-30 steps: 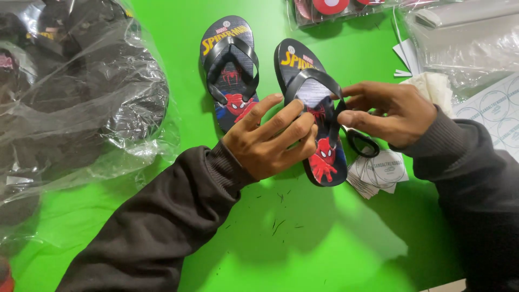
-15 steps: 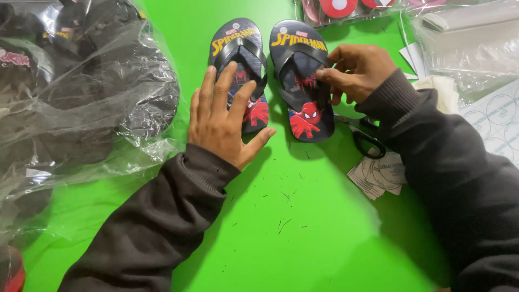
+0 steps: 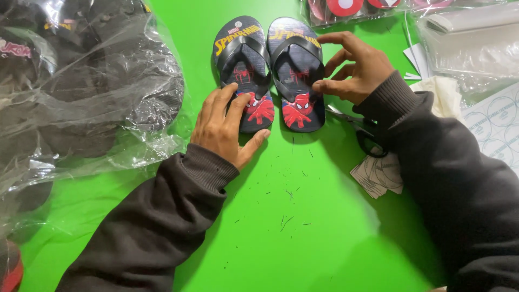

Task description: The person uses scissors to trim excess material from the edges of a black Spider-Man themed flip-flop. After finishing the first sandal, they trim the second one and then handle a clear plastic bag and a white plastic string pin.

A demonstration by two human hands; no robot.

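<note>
Two small dark flip-flops with a red cartoon figure on the heel lie side by side on the green table (image 3: 303,227). My left hand (image 3: 227,127) rests flat, fingers spread, on the heel of the left flip-flop (image 3: 243,65). My right hand (image 3: 354,67) hovers at the right edge of the right flip-flop (image 3: 296,70), fingers curled apart, fingertips touching its strap and side. Neither hand grips anything.
A large clear plastic bag (image 3: 92,86) of dark footwear fills the left side. Black-handled scissors (image 3: 367,138) and cut paper tags (image 3: 378,176) lie by my right sleeve. Clear bags (image 3: 465,48), a sticker sheet (image 3: 497,124) and packaged red items (image 3: 346,8) sit at the right and top.
The right flip-flop was moved up beside the left one and set down. My left hand let go and now lies flat on the left flip-flop's heel; my right hand has opened.
</note>
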